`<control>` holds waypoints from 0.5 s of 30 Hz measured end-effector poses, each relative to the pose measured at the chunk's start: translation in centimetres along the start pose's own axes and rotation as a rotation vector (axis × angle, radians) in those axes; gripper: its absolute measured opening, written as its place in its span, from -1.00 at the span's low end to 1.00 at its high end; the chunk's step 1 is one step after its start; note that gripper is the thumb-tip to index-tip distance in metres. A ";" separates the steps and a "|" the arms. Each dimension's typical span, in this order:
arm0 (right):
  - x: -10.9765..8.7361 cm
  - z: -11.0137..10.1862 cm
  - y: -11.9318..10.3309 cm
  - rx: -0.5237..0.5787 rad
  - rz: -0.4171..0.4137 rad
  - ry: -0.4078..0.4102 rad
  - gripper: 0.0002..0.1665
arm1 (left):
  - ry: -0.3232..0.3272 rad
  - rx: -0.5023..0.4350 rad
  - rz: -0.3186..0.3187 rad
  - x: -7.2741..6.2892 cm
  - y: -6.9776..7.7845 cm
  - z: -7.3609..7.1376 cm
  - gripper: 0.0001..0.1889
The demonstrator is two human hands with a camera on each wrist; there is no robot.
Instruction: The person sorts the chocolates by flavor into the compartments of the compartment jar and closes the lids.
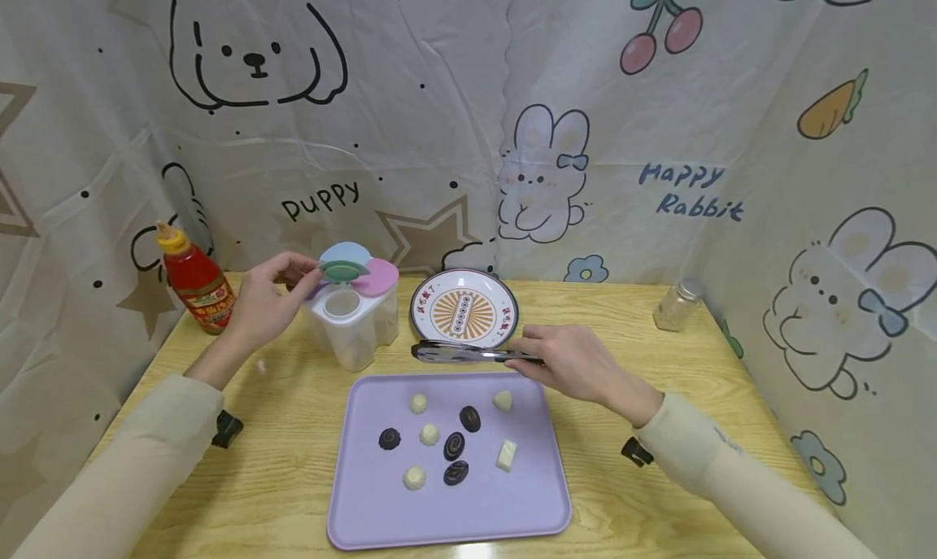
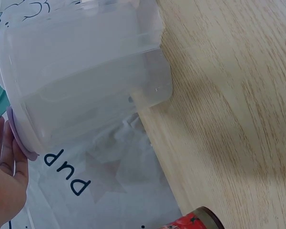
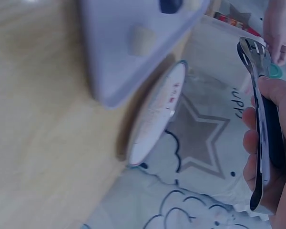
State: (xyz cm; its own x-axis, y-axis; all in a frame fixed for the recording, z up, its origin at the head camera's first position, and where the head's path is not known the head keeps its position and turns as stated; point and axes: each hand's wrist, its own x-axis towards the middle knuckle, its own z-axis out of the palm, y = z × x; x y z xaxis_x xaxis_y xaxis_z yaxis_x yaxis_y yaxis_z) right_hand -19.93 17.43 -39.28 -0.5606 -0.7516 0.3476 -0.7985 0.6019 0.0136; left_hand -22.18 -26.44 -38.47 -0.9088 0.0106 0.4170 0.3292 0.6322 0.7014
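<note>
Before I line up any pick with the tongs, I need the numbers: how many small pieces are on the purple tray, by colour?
Dark brown pieces: 4
Cream-white pieces: 5
Total on the purple tray: 9

The left hand [image 1: 269,303] held raised the green lid [image 1: 342,271] of a translucent container [image 1: 355,343] while the right hand [image 1: 574,365] gripped metal tongs [image 1: 457,352] near a lavender tray [image 1: 505,510] of chocolates [image 1: 454,446].
</note>
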 end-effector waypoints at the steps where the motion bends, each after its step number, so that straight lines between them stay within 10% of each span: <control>1: 0.4 -0.2 0.0 -0.004 -0.005 0.006 -0.79 | 0.000 0.000 0.001 0.0 0.0 0.0 -0.74; 15: 6.5 -1.9 -0.6 -0.014 -0.077 0.099 -0.80 | 0.005 0.008 0.015 0.1 0.1 0.1 -0.76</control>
State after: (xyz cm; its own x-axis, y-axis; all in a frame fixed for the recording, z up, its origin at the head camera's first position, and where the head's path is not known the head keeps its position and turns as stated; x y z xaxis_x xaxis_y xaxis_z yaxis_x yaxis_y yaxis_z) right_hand -22.71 12.68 -35.21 -0.4727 -0.7660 0.4357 -0.8348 0.5476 0.0571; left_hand -22.25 -26.35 -38.45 -0.9027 0.0161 0.4301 0.3404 0.6382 0.6905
